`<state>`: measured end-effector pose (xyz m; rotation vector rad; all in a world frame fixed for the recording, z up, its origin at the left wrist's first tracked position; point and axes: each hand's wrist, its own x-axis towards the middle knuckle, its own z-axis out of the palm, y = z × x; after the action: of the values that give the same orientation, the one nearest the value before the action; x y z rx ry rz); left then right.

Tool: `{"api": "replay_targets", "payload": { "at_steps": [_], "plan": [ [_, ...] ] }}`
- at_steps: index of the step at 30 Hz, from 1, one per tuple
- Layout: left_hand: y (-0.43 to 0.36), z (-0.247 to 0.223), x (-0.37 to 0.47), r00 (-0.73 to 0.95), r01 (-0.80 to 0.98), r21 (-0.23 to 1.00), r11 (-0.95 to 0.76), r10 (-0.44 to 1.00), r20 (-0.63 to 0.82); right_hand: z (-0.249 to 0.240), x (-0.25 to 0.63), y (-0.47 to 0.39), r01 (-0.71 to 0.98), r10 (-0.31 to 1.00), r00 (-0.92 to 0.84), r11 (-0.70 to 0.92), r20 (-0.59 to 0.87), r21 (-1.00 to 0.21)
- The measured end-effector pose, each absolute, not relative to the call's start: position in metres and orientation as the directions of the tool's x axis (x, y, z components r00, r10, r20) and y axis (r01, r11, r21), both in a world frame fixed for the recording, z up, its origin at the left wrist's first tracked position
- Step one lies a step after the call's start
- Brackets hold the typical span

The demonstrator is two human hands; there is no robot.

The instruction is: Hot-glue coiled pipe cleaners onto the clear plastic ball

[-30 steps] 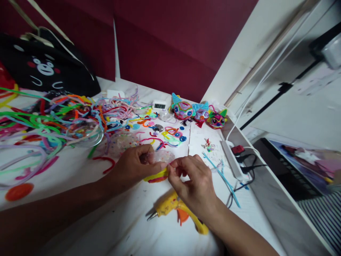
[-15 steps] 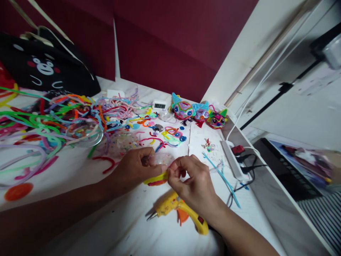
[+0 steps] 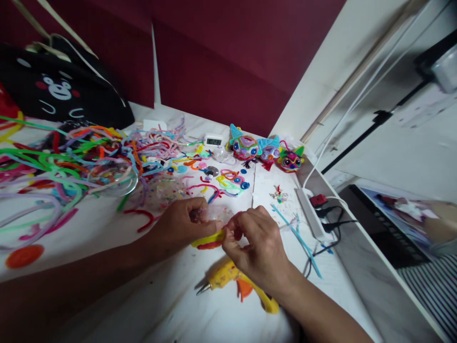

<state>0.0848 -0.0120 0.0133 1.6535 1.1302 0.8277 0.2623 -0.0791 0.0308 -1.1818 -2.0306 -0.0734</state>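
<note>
My left hand [image 3: 189, 221] is wrapped round a clear plastic piece [image 3: 216, 213] that has yellow and red fuzzy strips [image 3: 210, 242] along its near edge. My right hand [image 3: 252, 238] pinches at the right end of those strips; its fingertips hide the exact spot. Just below the hands, a yellow glue gun [image 3: 223, 276] lies on the white table with its metal nozzle to the left. My right hand and wrist cover part of its body. An orange trigger shows under it.
Colourful pipe cleaners [image 3: 64, 166] heap up at the left, beside a black bag [image 3: 64, 90]. Decorated animal heads [image 3: 246, 147] stand at the back near a small timer [image 3: 213, 140]. A power strip [image 3: 314, 216] with cables runs along the right edge.
My right hand has shifted slightly left and turned, its fingers closer together, and its wrist now covers more of the glue gun's handle. My left hand has stayed in place.
</note>
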Motion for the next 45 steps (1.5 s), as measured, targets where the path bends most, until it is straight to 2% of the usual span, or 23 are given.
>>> {"api": "replay_targets", "payload": {
  "at_steps": [5,10,26,38,45],
  "plan": [
    [-0.0064,0.0133,0.0844,0.369,0.291,0.953,-0.084,0.929,-0.031,0.0305,0.266,-0.0774,0.732,0.778,-0.247,0.541,0.578,-0.415],
    [-0.0036,0.0147,0.0858,0.38,0.253,0.967,-0.006,0.92,-0.094,0.0308,0.2677,-0.0759,0.736,0.784,-0.257,0.538,0.565,-0.411],
    [-0.0021,0.0146,0.0829,0.414,0.179,0.981,0.069,0.9,-0.139,0.0291,0.2668,-0.0765,0.777,0.684,-0.321,0.586,0.655,-0.231],
    [-0.0062,0.0171,0.0815,0.453,0.134,0.986,0.097,0.879,-0.148,0.0297,0.267,-0.0778,0.765,0.662,-0.343,0.608,0.666,-0.211],
    [-0.0078,0.0183,0.0815,0.423,0.197,0.977,0.077,0.893,-0.155,0.0337,0.2665,-0.0789,0.808,0.642,-0.431,0.588,0.634,-0.046]
  ]
}}
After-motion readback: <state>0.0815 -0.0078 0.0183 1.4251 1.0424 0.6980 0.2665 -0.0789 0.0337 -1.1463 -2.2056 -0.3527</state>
